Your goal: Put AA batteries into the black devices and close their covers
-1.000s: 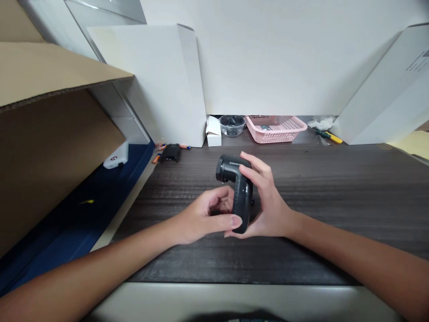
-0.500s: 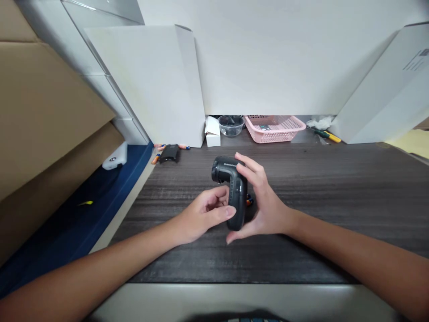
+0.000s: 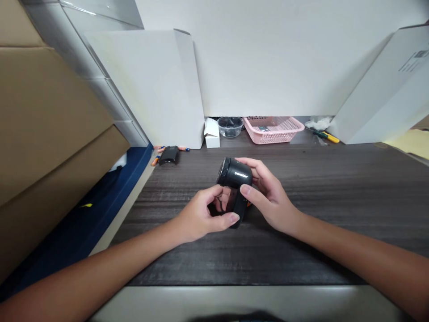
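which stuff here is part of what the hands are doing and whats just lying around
In use: black handheld device, held between left hand and right hand.

Lying about: pink plastic basket, glass bowl, small white box, black plastic piece, yellow-handled tool.

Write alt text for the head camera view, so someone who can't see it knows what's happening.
Two bare hands hold a black handheld device with a ribbed round end above a dark wood-grain tabletop. The left hand curls around its middle, and the right hand wraps over its top. Farther back, a glass bowl and a pink plastic basket sit before a white wall.
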The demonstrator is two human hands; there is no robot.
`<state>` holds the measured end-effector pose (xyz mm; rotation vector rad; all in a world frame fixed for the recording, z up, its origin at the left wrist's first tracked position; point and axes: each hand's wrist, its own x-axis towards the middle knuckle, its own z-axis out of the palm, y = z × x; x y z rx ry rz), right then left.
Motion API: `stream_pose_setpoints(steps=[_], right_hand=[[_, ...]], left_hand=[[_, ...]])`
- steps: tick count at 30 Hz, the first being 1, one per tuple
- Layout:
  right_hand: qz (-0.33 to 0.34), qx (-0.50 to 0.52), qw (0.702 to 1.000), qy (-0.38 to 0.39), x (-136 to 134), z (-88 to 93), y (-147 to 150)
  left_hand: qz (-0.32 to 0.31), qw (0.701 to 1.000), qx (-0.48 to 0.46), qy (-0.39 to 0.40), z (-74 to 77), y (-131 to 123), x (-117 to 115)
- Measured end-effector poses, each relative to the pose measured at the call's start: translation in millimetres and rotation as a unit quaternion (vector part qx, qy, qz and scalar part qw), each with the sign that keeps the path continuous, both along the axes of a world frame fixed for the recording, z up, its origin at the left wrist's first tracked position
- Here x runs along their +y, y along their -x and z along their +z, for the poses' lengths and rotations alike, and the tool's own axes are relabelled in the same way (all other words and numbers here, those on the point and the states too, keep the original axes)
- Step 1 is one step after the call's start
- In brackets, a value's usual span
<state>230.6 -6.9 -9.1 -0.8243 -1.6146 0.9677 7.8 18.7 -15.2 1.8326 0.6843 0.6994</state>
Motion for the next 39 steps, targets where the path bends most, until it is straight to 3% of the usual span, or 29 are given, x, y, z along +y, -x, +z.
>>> stream_pose_setpoints(steps=[12,17,27,39], right_hand=[[0.002,-0.010,0.999,-0.034,-1,2.4,-2],[-0.012,0.008,1.000,-0.026,3,-3.3,-4],[-0.015,0.052,0.998,0.014,6,-5.6,-1],[-0.016,0.055,0.998,0.030,0,-4.6,1]], left_hand=[[0.026,0.994,0.058,-0.092,-3.1,3,0],[0.026,0.990,0.038,-0.131,0.6,4,3],[0.081,0.992,-0.001,-0.096,0.8,10,8],[0.165,0.976,-0.136,-0.035,-6.0,11,16]])
